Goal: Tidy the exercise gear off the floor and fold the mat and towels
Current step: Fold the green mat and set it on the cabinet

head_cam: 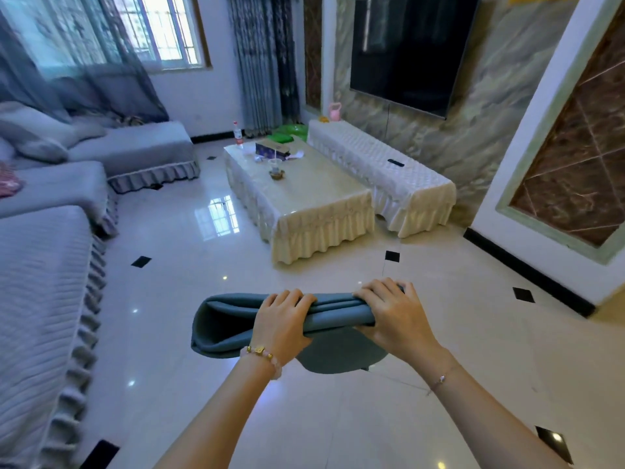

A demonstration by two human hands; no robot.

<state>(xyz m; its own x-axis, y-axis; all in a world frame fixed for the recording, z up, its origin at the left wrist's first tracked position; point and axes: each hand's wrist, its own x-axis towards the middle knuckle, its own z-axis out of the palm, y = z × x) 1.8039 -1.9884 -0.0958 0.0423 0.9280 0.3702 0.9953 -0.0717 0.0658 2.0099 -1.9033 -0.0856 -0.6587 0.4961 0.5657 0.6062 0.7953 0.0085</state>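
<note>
A grey-blue folded mat (pixel 223 324) is held in the air above the tiled floor, low in the middle of the head view. My left hand (pixel 280 321) grips it around the middle, fingers wrapped over the top fold. My right hand (pixel 392 311) grips its right end, with one loose layer sagging below between my wrists. The mat's left end gapes open in several layers. A pink kettlebell (pixel 335 112) stands on the far end of the long cabinet under the TV.
A cream-skirted coffee table (pixel 324 201) with a cup, a box and a bottle stands ahead. A covered low cabinet (pixel 382 164) runs along the TV wall on the right. A grey sofa (pixel 44 265) lines the left side. Glossy floor (pixel 189 238) lies between.
</note>
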